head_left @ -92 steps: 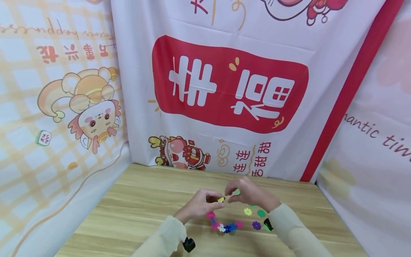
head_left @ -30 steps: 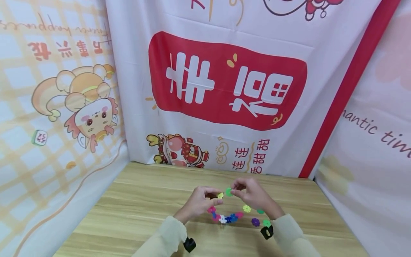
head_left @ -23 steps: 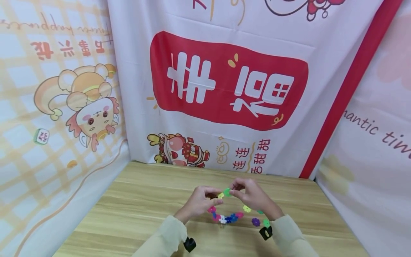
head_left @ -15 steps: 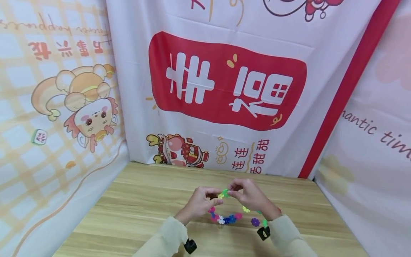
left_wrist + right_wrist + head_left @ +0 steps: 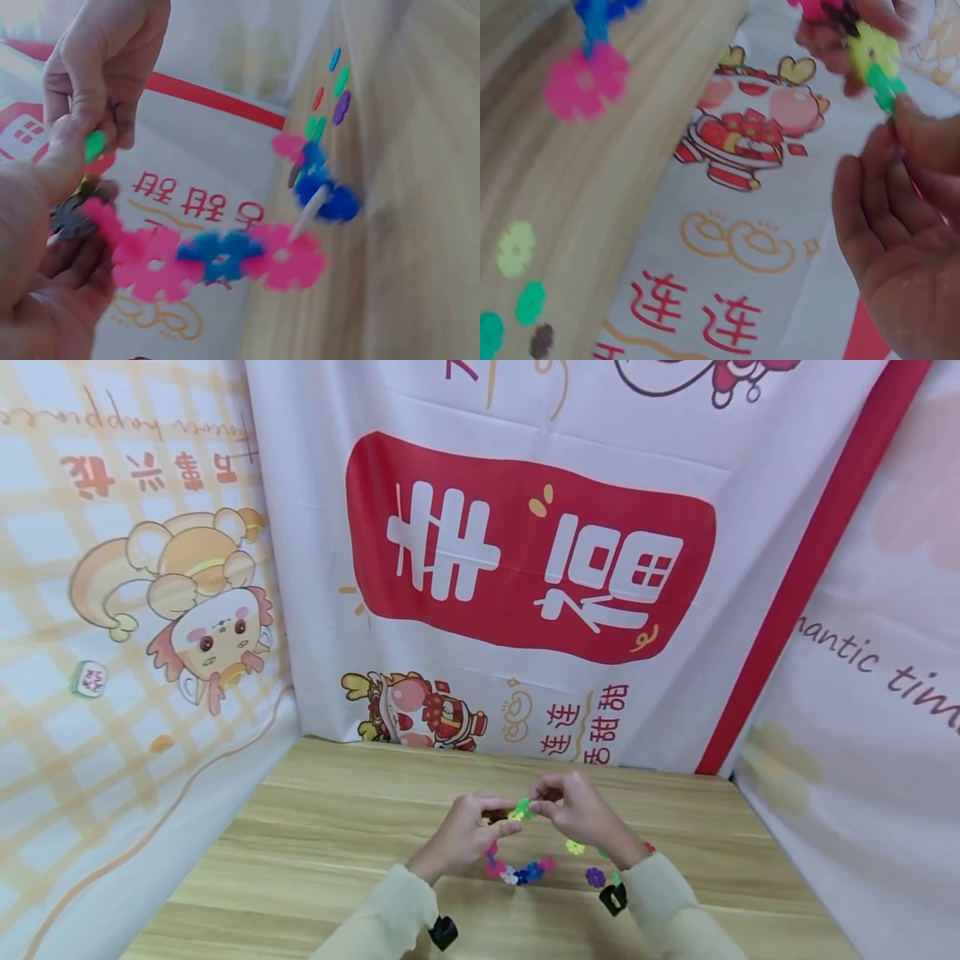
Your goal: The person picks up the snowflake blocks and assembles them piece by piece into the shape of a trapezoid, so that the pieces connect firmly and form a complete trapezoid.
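Observation:
My left hand (image 5: 465, 835) grips one end of a chain of interlocking flower-shaped plastic discs (image 5: 154, 264), around a dark disc (image 5: 73, 216) and a yellow disc (image 5: 873, 54). The chain hangs in a curve of pink, blue and white discs above the table. Between thumb and fingers, my right hand (image 5: 581, 817) pinches a green flower-shaped disc (image 5: 886, 90). That green disc meets the yellow disc's edge; how deep its slot sits is too blurred to tell.
Loose discs lie on the wooden table (image 5: 300, 852) to the right: yellow (image 5: 574, 847), purple (image 5: 596, 877), red (image 5: 649, 847) and several others, partly behind the right wrist. Printed cloth (image 5: 315, 610) walls the table's back and sides. Each wrist wears a black camera mount (image 5: 443, 932).
My right hand has brought the green disc leftward to the yellow disc at the chain's end, closing the gap between them. The left hand has stayed nearly still.

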Available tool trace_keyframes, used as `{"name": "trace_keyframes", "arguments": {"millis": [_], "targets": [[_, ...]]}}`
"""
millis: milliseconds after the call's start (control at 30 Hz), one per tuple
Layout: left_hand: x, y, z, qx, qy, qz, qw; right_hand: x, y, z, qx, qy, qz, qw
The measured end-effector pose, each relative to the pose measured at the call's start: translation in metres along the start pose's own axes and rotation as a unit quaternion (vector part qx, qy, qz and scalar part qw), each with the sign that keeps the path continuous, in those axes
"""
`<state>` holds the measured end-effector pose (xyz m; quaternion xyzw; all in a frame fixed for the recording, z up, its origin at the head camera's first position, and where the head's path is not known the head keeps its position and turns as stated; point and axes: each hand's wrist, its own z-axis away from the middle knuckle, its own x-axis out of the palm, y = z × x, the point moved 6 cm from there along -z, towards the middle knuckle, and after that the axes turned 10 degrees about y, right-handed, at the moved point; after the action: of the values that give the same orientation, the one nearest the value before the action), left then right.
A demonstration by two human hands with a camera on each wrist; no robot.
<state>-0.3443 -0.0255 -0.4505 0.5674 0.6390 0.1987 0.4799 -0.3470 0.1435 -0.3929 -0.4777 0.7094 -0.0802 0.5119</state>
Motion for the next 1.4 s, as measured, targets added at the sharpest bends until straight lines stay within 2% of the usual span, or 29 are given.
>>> {"name": "trace_keyframes", "arguments": {"millis": [100, 300, 467, 567, 667, 833, 900, 1033, 1200, 1400], "targets": [[-0.002, 0.003, -0.005, 0.0, -0.011, -0.002, 0.9999, -0.007, -0.004, -0.006, -0.019, -0.041, -0.003, 0.999], [-0.006, 0.009, -0.015, 0.004, 0.017, 0.001, 0.9999, -0.012, -0.016, -0.02, -0.032, -0.115, 0.04, 0.9921], [-0.003, 0.012, -0.021, 0.014, 0.012, -0.004, 0.9998, -0.014, -0.024, -0.027, -0.036, -0.139, 0.063, 0.9876], [-0.003, 0.011, -0.021, 0.011, 0.017, -0.006, 0.9998, -0.016, -0.021, -0.028, -0.032, -0.143, 0.063, 0.9872], [-0.006, 0.006, -0.018, 0.005, 0.03, -0.009, 0.9995, -0.022, -0.005, -0.024, -0.011, -0.141, 0.064, 0.9879], [-0.013, -0.008, -0.009, -0.016, 0.049, 0.002, 0.9987, -0.027, 0.048, -0.006, 0.048, -0.13, 0.078, 0.9873], [-0.017, -0.011, -0.006, -0.026, 0.056, 0.013, 0.998, -0.025, 0.071, 0.004, 0.059, -0.126, 0.09, 0.9862], [-0.02, -0.016, 0.0, -0.043, 0.062, 0.028, 0.9968, -0.014, 0.104, 0.025, 0.051, -0.116, 0.12, 0.9846], [-0.02, -0.018, 0.005, -0.066, 0.055, 0.043, 0.9953, 0.0, 0.128, 0.046, 0.081, -0.109, 0.108, 0.9849], [-0.017, -0.022, 0.009, -0.086, 0.051, 0.057, 0.9934, 0.011, 0.144, 0.053, 0.109, -0.112, 0.099, 0.9827]]}}
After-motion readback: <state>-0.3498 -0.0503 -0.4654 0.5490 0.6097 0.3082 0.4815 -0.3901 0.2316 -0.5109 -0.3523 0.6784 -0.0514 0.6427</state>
